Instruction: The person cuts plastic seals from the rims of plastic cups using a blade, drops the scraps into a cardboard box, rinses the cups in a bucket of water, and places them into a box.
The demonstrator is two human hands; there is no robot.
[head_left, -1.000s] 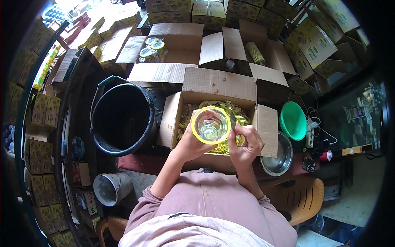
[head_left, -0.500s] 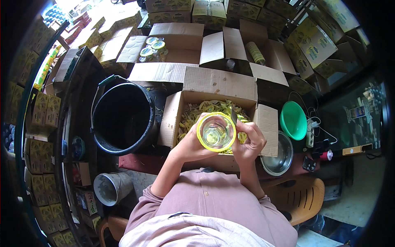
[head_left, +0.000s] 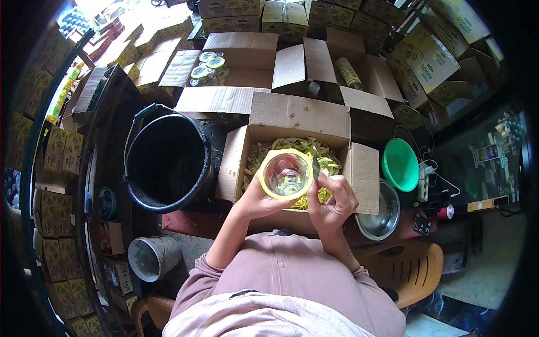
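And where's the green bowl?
In the head view, the green bowl is on the person's right, just beyond the shiny bowl and beside the white power strip.

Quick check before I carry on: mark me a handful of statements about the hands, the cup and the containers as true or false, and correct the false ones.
1. The left hand holds the clear cup with the yellow rim. True.
2. The right hand grips the green bowl. False: it pinches a thin dark blade beside the cup's rim; the bowl sits farther right.
3. Yellow strips lie in the open box beneath the cup. True.
4. The black bucket stands on the person's right. False: it stands to the left of the box.
5. The metal bowl is nearer the person than the green bowl. True.
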